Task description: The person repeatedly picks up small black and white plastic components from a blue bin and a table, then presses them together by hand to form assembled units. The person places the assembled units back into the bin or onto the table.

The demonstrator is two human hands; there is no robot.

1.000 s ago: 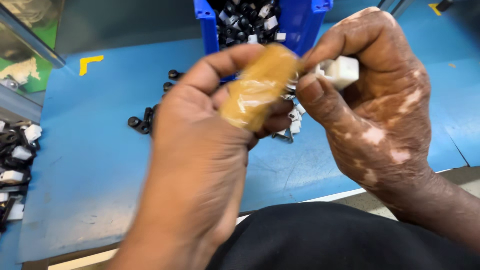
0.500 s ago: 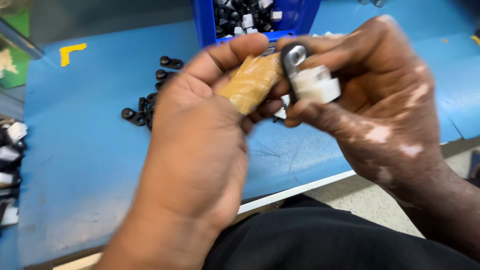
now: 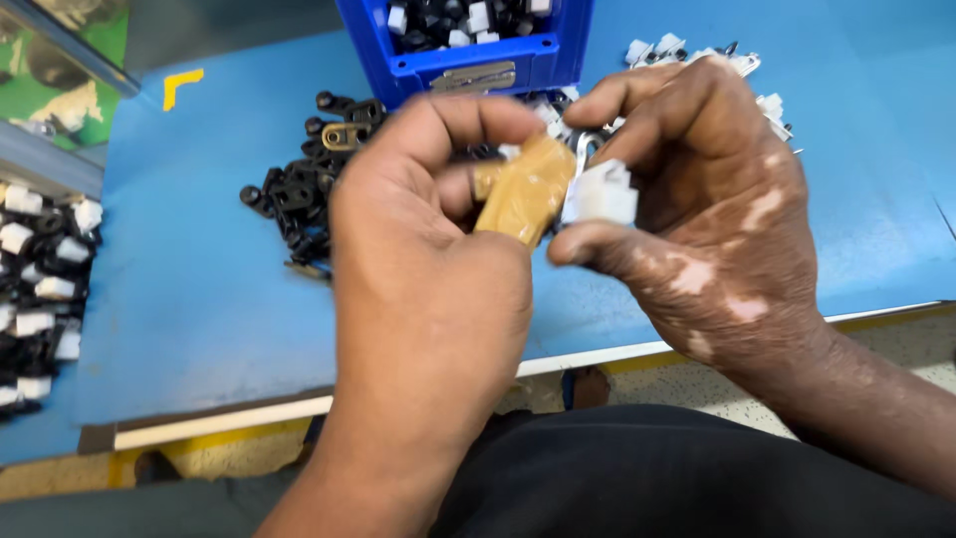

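My left hand (image 3: 418,249) is curled above the blue table, and a finger wrapped in tan tape (image 3: 526,189) presses toward a small part. My right hand (image 3: 707,199) pinches a small white plastic connector (image 3: 600,192) with a metal clip (image 3: 582,144) sticking up from it. The two hands meet at the part, in front of a blue bin (image 3: 468,50). Whether the left fingers also grip the part is hidden by the thumb.
The blue bin holds several black and white parts. A heap of black clips (image 3: 299,179) lies left of it on the blue table (image 3: 189,289). White connectors (image 3: 697,55) lie at the right rear. A tray of finished pieces (image 3: 40,289) sits at far left.
Both hands have dropped lower in view and nearer the table's front edge. The white connector turned in my right hand, from raised upright to held against the taped finger.
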